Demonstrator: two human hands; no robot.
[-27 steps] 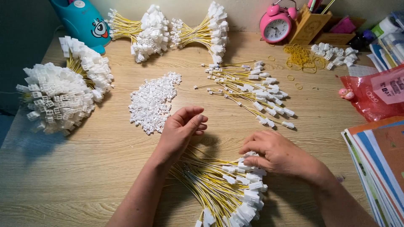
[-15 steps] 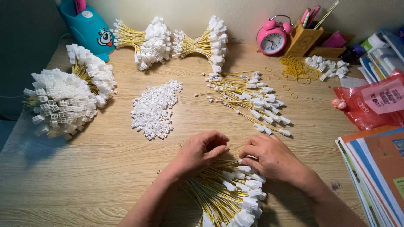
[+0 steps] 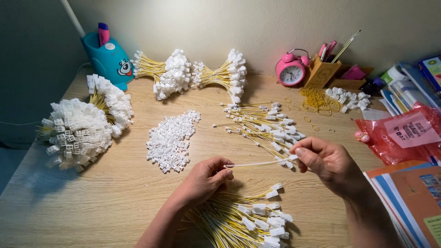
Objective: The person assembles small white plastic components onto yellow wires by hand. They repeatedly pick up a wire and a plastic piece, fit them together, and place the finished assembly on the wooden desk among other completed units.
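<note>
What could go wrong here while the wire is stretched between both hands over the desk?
The yellow wire is pinched only at its ends by the left hand and right hand, so it might slip free. If dropped, it could land among the loose wires or the wire pile below and be hard to tell apart. A forearm sweep might also scatter the white connector heap.

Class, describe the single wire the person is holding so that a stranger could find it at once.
Start at the wooden desk, near its front edge. Between the left hand and right hand stretches one thin yellow wire. Unlike the loose and bundled wires around it, it is lifted and held taut at both ends.
</note>
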